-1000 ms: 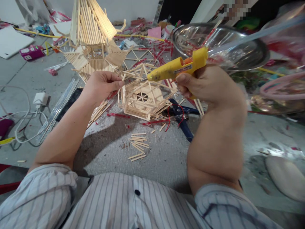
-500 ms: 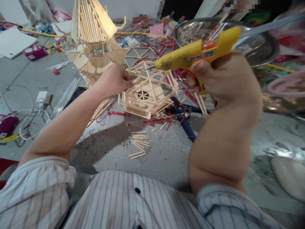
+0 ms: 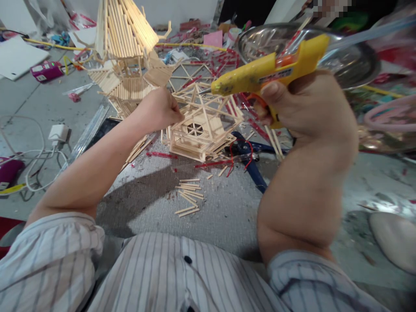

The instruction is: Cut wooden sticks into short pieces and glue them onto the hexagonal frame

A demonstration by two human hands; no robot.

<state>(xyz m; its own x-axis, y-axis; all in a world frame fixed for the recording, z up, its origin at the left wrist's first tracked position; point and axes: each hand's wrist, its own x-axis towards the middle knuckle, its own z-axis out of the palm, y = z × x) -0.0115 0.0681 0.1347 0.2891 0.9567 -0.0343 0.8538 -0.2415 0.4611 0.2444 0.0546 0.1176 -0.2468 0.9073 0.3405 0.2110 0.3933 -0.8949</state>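
Note:
My right hand (image 3: 292, 97) is wrapped round a yellow hot glue gun (image 3: 260, 73), its nozzle pointing left over a hexagonal frame of thin wooden sticks (image 3: 203, 125). The nozzle tip is close to the frame's upper struts; whether it touches them I cannot tell. At the frame's left upper edge my left hand (image 3: 162, 108) is closed, fingertips pinched together. What lies between those fingertips is hidden. Behind the left hand stands a taller stick-built tower (image 3: 126, 39) with a pointed roof and flared lower eaves.
Short cut sticks (image 3: 190, 195) lie in front of the frame. Blue-handled pliers (image 3: 253, 169) rest to its right, among red plastic strips. A metal basin (image 3: 351, 65) stands behind my right hand. At left are a white plug adapter (image 3: 59, 133) with cables and a purple device (image 3: 47, 71).
My left hand has shifted slightly right and down along the frame's edge. The glue gun and right hand stay almost in place.

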